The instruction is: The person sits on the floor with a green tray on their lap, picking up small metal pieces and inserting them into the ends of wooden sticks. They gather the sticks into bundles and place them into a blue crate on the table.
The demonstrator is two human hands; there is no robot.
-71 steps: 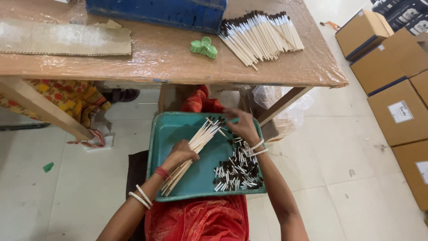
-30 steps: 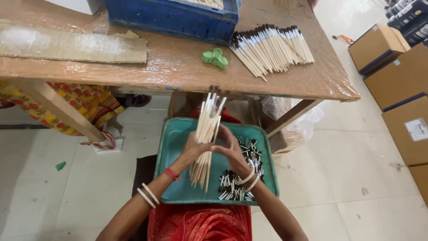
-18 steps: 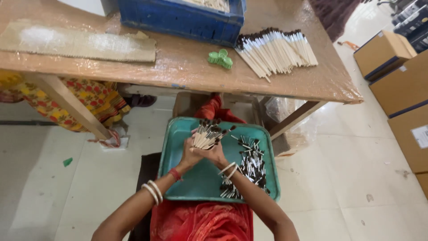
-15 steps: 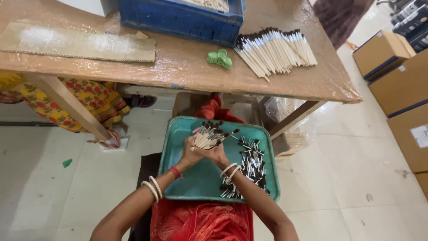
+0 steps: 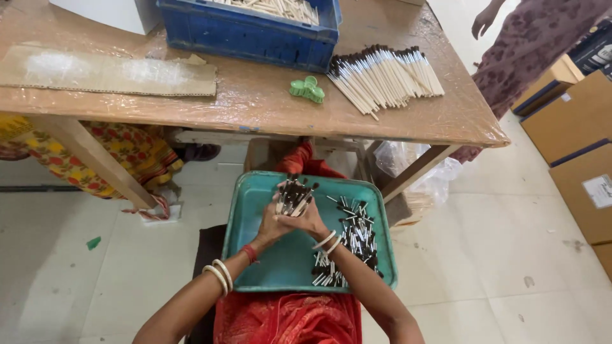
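A teal tray (image 5: 255,267) rests on my lap. Both hands clasp one upright bundle of thin pale sticks with black tips (image 5: 292,196) over the tray's far half. My left hand (image 5: 273,224) wraps the bundle from the left and my right hand (image 5: 309,223) closes on it from the right. The black tips point up toward the camera. A loose heap of black-tipped sticks (image 5: 347,245) lies in the tray's right half, beside my right wrist.
A wooden table wrapped in plastic film (image 5: 255,95) stands ahead, bearing a blue crate (image 5: 248,32), a fan of black-tipped sticks (image 5: 382,73), a green clip (image 5: 307,89) and a cardboard strip (image 5: 108,70). Brown cartons (image 5: 583,146) and another person (image 5: 529,44) are at the right.
The bundle lay slanted across the tray in my left hand, was then raised lengthwise, and now stands on end with both hands closed around it.
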